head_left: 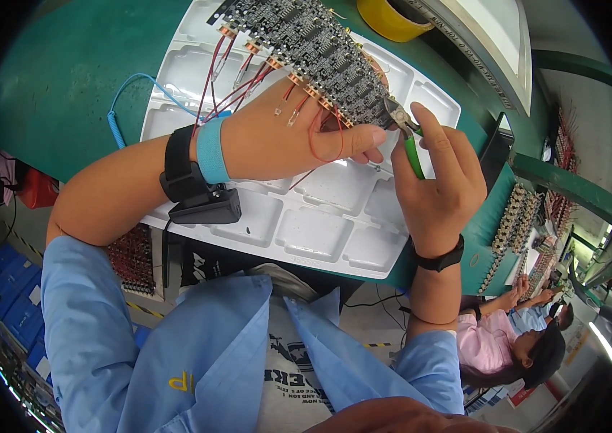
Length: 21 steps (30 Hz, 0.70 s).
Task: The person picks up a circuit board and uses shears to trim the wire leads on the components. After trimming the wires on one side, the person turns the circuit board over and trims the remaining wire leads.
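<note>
My left hand [266, 141] is closed around a long panel of small circuit boards [313, 50], holding it tilted over a white tray [320, 232]. Copper coils [275, 63] line the panel's near edge. Red wires [213, 72] and small clear bulb-like parts hang from that edge over my hand. My right hand [439, 177] grips green-handled wire cutters [413, 153]. Their metal jaws touch or nearly touch the panel's right end, close to my left thumb; whether something is between the jaws I cannot make out. The left fingers under the panel are mostly hidden.
The compartmented tray lies on a green table [60, 94]. A blue coiled cord [114, 130] runs to my left wrist area. A yellow container [392, 20] and a white-framed machine [486, 43] stand behind. More board panels [511, 224] lie at right, near another person [493, 339].
</note>
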Each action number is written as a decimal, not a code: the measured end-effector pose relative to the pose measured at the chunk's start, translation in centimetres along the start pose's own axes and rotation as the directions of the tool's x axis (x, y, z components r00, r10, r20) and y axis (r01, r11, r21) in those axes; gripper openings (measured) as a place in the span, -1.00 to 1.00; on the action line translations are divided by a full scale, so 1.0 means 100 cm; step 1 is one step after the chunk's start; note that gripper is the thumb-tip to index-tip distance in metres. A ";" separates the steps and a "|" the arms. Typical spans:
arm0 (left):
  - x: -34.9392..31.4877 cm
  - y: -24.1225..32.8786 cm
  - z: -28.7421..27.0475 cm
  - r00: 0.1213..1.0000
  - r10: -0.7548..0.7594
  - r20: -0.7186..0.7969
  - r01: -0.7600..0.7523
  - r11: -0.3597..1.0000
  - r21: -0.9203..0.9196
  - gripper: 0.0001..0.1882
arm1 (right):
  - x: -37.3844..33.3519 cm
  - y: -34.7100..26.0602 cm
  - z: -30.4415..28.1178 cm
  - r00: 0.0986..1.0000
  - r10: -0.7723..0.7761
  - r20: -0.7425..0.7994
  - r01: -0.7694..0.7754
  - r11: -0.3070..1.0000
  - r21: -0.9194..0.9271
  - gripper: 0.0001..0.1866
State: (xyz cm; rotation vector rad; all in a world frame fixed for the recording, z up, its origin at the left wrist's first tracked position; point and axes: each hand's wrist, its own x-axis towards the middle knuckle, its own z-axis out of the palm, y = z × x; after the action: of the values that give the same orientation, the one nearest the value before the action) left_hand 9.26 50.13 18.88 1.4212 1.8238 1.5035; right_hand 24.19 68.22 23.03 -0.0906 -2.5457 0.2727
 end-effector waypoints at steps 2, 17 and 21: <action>0.000 -0.002 -0.001 0.999 0.047 0.003 -0.047 0.998 0.034 -0.78 | 0.000 -0.001 0.000 1.000 0.010 0.007 -0.011 1.000 0.011 -0.41; -0.003 -0.008 0.000 0.996 0.031 0.081 -0.024 0.996 -0.090 -0.63 | 0.004 -0.003 -0.005 1.000 0.007 0.008 -0.007 0.999 -0.042 -0.39; -0.004 -0.011 0.002 0.986 0.156 0.065 -0.158 0.987 0.031 -0.61 | 0.005 -0.003 -0.004 1.000 -0.006 -0.006 0.006 0.999 -0.051 -0.37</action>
State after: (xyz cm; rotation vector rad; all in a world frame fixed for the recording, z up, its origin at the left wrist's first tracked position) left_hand 9.04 49.96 17.71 1.6445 1.7449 1.4888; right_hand 24.03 68.06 23.69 -0.1030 -2.5473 0.2044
